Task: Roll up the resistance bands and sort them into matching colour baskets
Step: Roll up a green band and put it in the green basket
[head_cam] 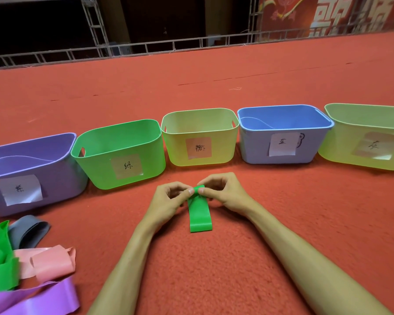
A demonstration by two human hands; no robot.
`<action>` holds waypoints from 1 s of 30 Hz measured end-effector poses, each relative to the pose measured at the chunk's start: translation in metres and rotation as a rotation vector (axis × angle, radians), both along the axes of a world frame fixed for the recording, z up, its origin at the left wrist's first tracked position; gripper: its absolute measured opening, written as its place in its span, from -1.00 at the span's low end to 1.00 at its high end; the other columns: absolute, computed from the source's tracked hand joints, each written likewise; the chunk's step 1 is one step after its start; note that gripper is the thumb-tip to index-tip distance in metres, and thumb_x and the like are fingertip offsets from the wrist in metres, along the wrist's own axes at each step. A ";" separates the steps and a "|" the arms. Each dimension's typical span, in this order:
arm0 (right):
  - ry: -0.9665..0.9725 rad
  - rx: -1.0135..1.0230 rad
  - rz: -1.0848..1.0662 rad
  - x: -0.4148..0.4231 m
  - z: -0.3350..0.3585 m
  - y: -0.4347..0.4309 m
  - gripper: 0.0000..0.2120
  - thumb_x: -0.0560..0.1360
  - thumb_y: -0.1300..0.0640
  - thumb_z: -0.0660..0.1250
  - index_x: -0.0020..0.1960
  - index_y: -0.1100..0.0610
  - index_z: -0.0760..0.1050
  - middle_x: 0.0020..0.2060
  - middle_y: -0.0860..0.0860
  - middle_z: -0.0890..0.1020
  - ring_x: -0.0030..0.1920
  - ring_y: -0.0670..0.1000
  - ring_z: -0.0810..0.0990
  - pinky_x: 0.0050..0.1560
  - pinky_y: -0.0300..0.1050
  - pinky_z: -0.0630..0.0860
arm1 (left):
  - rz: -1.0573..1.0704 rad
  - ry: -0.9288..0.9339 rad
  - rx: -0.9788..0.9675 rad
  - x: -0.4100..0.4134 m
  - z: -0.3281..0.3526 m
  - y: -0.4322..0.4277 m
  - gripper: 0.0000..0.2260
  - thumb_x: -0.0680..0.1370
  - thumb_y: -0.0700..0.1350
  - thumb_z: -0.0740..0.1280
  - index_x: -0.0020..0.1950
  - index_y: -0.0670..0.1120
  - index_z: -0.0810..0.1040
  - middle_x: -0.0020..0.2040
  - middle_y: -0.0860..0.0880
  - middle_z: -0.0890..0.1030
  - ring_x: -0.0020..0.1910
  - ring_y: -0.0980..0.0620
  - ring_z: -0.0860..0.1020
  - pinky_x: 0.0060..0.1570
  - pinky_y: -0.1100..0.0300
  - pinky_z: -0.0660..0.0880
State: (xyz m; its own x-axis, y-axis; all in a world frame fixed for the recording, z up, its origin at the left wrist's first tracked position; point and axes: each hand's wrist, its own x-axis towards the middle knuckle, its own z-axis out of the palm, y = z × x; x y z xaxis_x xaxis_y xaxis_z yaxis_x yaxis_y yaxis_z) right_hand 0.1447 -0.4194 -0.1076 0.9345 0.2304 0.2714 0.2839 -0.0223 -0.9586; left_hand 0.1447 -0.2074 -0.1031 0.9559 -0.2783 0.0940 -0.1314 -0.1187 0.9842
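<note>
I see the left hand (168, 197) and right hand (223, 192), fingers curled, both pinching the far folded-over end of the flat bright-green rubber resistance band (200, 220), its rest lying on the red carpeted floor (214, 269) near the green plastic basket (96, 169).

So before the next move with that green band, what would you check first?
1. Grip: the left hand and right hand both pinch the far end of the green band: ok.
2. Lie: the rest of the band lies flat and straight on the red carpet: ok.
3. Roll started tight and even: the fingertips hide it: cannot tell.
4. Target: the green basket stands upright and open beyond the left hand: ok.
5. Clutter: the pile of loose bands lies apart at the near left: ok.
</note>
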 end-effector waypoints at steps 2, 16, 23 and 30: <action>-0.001 0.005 -0.002 0.000 0.000 -0.001 -0.86 0.52 0.32 0.50 0.06 0.33 0.67 -0.08 0.17 0.75 -0.09 0.00 0.70 -0.05 -0.18 0.60 | 0.003 0.006 0.009 0.000 0.000 0.001 -0.92 0.60 -0.17 0.45 -0.01 -0.16 0.70 -0.21 -0.07 0.69 -0.28 0.07 0.50 -0.42 0.30 0.39; 0.018 -0.030 0.059 -0.001 0.003 -0.001 -0.85 0.57 0.30 0.44 0.10 0.34 0.67 -0.02 0.24 0.74 -0.01 0.05 0.71 0.07 -0.02 0.62 | -0.026 -0.061 -0.036 0.004 -0.001 0.004 -0.76 0.45 -0.09 0.58 0.09 -0.09 0.71 -0.18 0.01 0.67 -0.20 -0.03 0.44 -0.11 0.12 0.43; 0.013 -0.017 0.048 0.001 0.001 -0.002 -0.80 0.52 0.33 0.49 0.13 0.32 0.66 0.00 0.22 0.74 -0.02 0.01 0.70 0.04 -0.12 0.61 | -0.035 -0.038 0.003 0.002 0.000 0.002 -0.93 0.59 -0.20 0.45 0.02 -0.17 0.71 -0.20 -0.06 0.69 -0.28 0.12 0.51 -0.33 0.34 0.42; 0.041 -0.062 0.023 0.003 0.001 0.000 -0.85 0.58 0.22 0.46 0.06 0.31 0.69 -0.09 0.30 0.72 -0.17 0.00 0.61 -0.15 -0.10 0.53 | -0.042 -0.094 -0.032 0.004 -0.002 0.005 -0.78 0.45 -0.02 0.58 0.05 -0.06 0.73 -0.02 -0.20 0.72 -0.10 -0.06 0.54 -0.03 0.00 0.47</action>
